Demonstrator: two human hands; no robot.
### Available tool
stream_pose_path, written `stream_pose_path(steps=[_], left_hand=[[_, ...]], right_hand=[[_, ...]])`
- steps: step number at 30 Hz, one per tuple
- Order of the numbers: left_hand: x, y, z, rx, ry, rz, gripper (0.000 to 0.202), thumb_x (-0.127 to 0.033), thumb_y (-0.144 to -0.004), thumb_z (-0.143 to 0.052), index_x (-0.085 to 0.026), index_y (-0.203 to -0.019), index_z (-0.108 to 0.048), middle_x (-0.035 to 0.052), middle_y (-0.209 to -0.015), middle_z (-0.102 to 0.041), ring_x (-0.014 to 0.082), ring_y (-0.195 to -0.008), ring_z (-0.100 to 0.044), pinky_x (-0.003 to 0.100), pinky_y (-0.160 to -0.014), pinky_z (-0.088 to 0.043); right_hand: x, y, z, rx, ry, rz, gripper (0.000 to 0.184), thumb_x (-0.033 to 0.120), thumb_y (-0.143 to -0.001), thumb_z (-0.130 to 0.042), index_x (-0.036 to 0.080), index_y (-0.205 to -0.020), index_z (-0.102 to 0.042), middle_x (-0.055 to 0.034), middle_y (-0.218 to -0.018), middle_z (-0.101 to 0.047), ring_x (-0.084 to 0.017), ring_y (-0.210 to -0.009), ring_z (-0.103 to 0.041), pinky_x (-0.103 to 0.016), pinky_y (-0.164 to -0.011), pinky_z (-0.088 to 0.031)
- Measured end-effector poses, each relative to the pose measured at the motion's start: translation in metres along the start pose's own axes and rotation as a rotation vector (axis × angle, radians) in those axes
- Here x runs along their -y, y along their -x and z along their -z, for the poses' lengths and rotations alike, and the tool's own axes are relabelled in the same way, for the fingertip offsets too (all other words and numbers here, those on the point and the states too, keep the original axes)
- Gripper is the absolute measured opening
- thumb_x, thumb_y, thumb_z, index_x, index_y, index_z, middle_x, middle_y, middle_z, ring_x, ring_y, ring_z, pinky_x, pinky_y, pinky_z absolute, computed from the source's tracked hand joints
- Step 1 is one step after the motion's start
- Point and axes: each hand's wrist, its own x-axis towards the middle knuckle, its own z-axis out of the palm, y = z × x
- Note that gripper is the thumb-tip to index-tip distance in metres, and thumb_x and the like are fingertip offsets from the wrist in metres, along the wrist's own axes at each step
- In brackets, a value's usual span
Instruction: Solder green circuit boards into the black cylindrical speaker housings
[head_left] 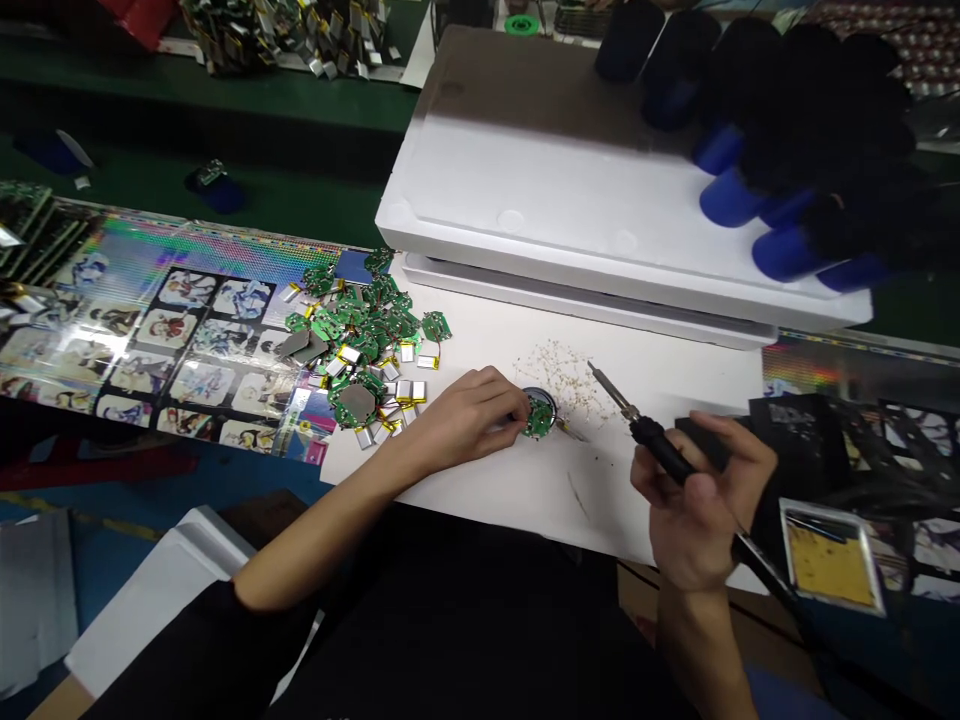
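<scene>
**Left of frame:** a holographic printed sheet point(169, 330) with rows of cartoon pictures, laid along the bench. Beyond it, at upper left, are bundled stacks of foil-edged boards point(240, 30) on a dark green surface.

**Centre left:** a loose heap of green circuit boards point(360, 335) spreads from the sheet onto a white work sheet point(487, 510). Small silver pouch cells point(405, 392) lie among them, some wired on, and grey pads point(357, 402) show on a few boards. Which boards are finished cannot be told from this view; the heap is large beside the single board in hand.

**Centre:** the left hand point(465, 420), fingers closed in a pinch, grips a small green circuit board point(538, 418) against a round metal dish point(546, 400). Pale solder scraps point(561, 380) are scattered just beyond.

**Centre right:** the right hand point(701, 510), curled closed, holds a black-handled soldering iron point(656, 448). Its tip hangs near the board, apart from it.

**Upper right:** a white foam box point(555, 190) lies under blurred blue-and-black cylinders point(750, 190).

**Lower right:** a silver-edged yellow card point(831, 558) lies on dark printed sheets point(810, 440).
</scene>
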Motion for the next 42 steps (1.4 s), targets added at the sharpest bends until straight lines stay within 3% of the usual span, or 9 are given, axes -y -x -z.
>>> stream_pose_path(steps=[4,7,14,19,27,42], left_hand=[[0.0,-0.004,0.002,0.031,0.016,0.011,0.014,-0.015,-0.101,-0.057,-0.021,-0.093,-0.066,0.0068,-0.104,-0.08,0.0232,-0.102,-0.067,0.038,-0.095,-0.051],[0.002,-0.004,0.001,0.021,0.026,-0.001,0.013,-0.014,-0.1,-0.058,-0.021,-0.093,-0.067,0.0069,-0.104,-0.079,0.023,-0.101,-0.067,0.038,-0.094,-0.051],[0.004,-0.002,0.0,0.017,0.024,0.009,0.012,-0.016,-0.102,-0.059,-0.02,-0.096,-0.068,0.0067,-0.104,-0.079,0.022,-0.103,-0.068,0.037,-0.095,-0.051],[0.004,-0.002,-0.001,0.001,0.013,-0.013,0.012,-0.018,-0.104,-0.058,-0.02,-0.096,-0.067,0.0069,-0.104,-0.079,0.0213,-0.102,-0.068,0.037,-0.095,-0.052],[0.005,-0.002,0.0,0.004,0.008,-0.021,0.012,-0.016,-0.104,-0.058,-0.019,-0.096,-0.066,0.0066,-0.103,-0.078,0.0211,-0.102,-0.068,0.036,-0.095,-0.053],[0.003,-0.003,0.002,0.011,-0.006,-0.017,0.013,-0.016,-0.105,-0.057,-0.019,-0.097,-0.067,0.0068,-0.103,-0.079,0.0213,-0.102,-0.068,0.036,-0.096,-0.054]], right_hand=[[-0.008,-0.002,0.013,0.024,0.167,0.035,0.022,0.038,-0.089,-0.081,0.024,-0.106,-0.08,-0.0017,-0.074,-0.07,-0.014,-0.057,-0.06,-0.025,-0.042,-0.04],[-0.015,0.002,0.018,-0.018,0.261,0.053,0.014,0.033,-0.093,-0.078,0.023,-0.102,-0.084,-0.0013,-0.069,-0.071,-0.013,-0.051,-0.059,-0.025,-0.041,-0.04],[-0.022,0.001,0.014,-0.004,0.319,0.132,0.021,0.043,-0.091,-0.076,0.022,-0.088,-0.081,-0.0024,-0.076,-0.07,-0.014,-0.057,-0.059,-0.028,-0.05,-0.044],[-0.024,-0.004,0.013,0.051,0.211,0.14,0.016,0.037,-0.088,-0.079,0.022,-0.084,-0.075,-0.0001,-0.074,-0.065,-0.016,-0.066,-0.061,-0.028,-0.058,-0.046],[-0.026,-0.005,0.013,0.17,0.259,0.188,0.01,0.033,-0.089,-0.077,0.022,-0.089,-0.076,-0.0007,-0.078,-0.066,-0.016,-0.068,-0.062,-0.028,-0.059,-0.047],[-0.026,-0.005,0.012,0.219,0.32,0.167,0.007,0.03,-0.089,-0.076,0.024,-0.09,-0.076,-0.0003,-0.077,-0.067,-0.016,-0.068,-0.063,-0.027,-0.056,-0.046]])
